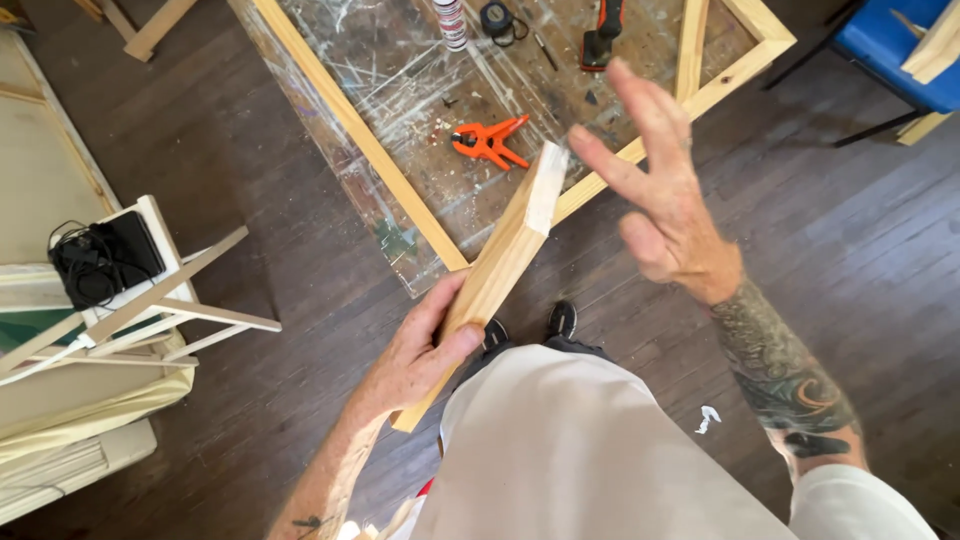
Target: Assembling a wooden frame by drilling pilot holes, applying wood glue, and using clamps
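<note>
My left hand (425,350) grips a wood strip (495,270) near its lower end, tilting it up toward the frame (350,120) ahead; my right hand (665,210) hovers beside its top, fingers spread, holding nothing. Steadying it means gripping firmly.

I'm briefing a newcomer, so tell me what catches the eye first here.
At centre, the left hand grips a pale wood bar that slants up toward the table, while the right hand hangs open beside its top end. Beyond them an orange clamp lies on the paint-spattered table inside a wooden frame.
</note>
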